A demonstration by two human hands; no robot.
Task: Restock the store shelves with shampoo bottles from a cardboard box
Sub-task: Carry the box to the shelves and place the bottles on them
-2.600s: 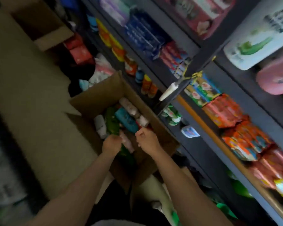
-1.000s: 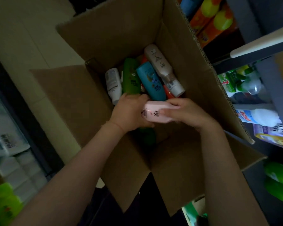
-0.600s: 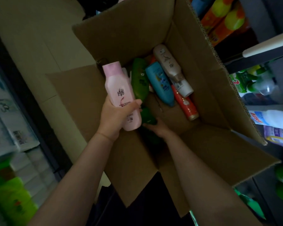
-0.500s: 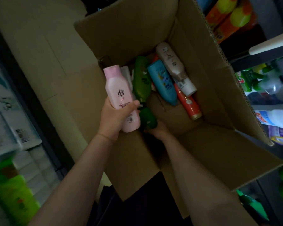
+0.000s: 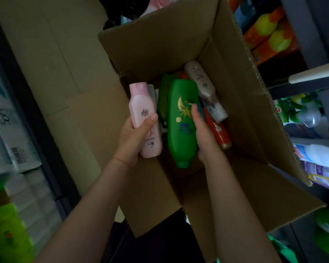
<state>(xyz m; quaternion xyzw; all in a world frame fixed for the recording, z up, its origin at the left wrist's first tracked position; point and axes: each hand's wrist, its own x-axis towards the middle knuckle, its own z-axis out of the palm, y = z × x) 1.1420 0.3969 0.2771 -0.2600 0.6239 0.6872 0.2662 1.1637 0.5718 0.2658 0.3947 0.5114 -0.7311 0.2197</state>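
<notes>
Both hands are occupied above the open cardboard box [image 5: 160,44]. Left hand [image 5: 133,137] grips a pink bottle [image 5: 143,118] around its lower body, thumb across the label, cap pointing away from the person. Right hand [image 5: 203,133] grips a green bottle [image 5: 180,118] along its right side, thumb on the front, cap end toward the person. Both bottles are held clear above the box contents. Remaining stock in the box: a beige bottle [image 5: 203,88], a red bottle [image 5: 217,130] and a darker green bottle [image 5: 162,97], all lying flat. Store shelves [image 5: 311,76] stand just beside the box on the right.

Assessment: the bottles appear rigid, smooth plastic, probably moderately heavy if full, and likely slippery. A wrap around the mid-body, as presently applied, seems the soundest hold; the caps are a poorer purchase.
</notes>
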